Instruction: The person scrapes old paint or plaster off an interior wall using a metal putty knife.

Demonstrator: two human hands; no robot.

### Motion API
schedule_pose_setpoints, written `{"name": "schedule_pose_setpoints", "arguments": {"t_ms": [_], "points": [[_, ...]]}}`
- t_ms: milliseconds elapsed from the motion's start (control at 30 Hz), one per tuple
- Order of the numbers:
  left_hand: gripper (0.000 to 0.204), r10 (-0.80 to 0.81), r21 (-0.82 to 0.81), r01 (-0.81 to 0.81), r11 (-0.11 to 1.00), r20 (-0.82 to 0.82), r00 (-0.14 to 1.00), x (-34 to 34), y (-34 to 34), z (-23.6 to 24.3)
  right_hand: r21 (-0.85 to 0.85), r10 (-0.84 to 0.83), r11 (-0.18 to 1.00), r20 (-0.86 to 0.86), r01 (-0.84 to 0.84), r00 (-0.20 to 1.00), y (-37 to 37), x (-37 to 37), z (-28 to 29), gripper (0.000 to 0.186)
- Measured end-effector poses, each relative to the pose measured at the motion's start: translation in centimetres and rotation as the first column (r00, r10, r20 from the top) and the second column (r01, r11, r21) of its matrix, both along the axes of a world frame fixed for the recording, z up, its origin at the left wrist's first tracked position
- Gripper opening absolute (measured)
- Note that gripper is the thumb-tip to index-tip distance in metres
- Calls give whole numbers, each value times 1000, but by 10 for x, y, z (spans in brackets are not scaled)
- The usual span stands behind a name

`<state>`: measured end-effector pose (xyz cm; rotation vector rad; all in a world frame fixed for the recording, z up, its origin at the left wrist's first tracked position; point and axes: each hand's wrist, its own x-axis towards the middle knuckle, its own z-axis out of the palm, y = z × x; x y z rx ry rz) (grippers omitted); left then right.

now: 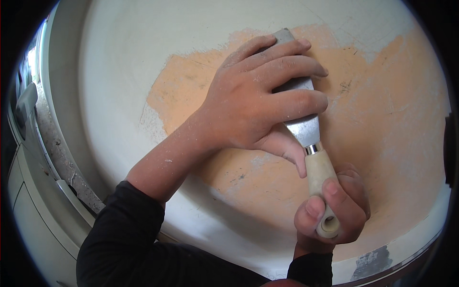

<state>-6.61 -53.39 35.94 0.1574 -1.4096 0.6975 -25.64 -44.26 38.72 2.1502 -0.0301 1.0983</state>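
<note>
A putty knife [306, 130] with a broad metal blade and cream handle lies over a peach-coloured patch [186, 91] on a large, pale curved panel [129, 33]. My right hand [346, 203] is closed round the handle, its thumb and index finger near the holed end. Across the blade lies my left hand [267, 91], fingers stretched out and spread, the thumb pointing toward the handle's metal collar. The blade's far corner shows beyond the fingertips; much of the blade is hidden under the hand. Pale dust covers the left hand and forearm.
Scratches and whitish smears mark the peach area. Near the lower right edge of the panel is a grey patch [373, 262]. A speckled, dirty channel [57, 143] runs down the left side, next to pale vehicle-like bodywork [36, 215].
</note>
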Motion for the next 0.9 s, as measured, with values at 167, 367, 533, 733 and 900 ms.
{"name": "schedule_pose_setpoints", "arguments": {"t_ms": [167, 367, 533, 733, 900], "points": [[80, -14, -15, 14, 1000, 6, 1000, 0, -1, 2, 3, 26, 1000, 9, -26, 1000, 1, 0, 0, 30], [80, 1, -27, -1, 1000, -3, 1000, 0, -4, 3, 36, 2, 999, -23, -1, 1000, 2, 0, 4, 30], [79, -20, -32, 20, 999, 17, 1000, 1, -4, 3, 13, -3, 1000, -4, 3, 1000, 4, 1, 0, 30], [79, -43, -47, 45, 998, 32, 999, -4, -4, 2, -9, -33, 999, -10, 33, 999, 9, 0, 0, 29], [80, 19, -51, -18, 999, 14, 1000, 0, -6, 4, -16, -64, 998, 19, 64, 998, 9, 1, 4, 29]]}}
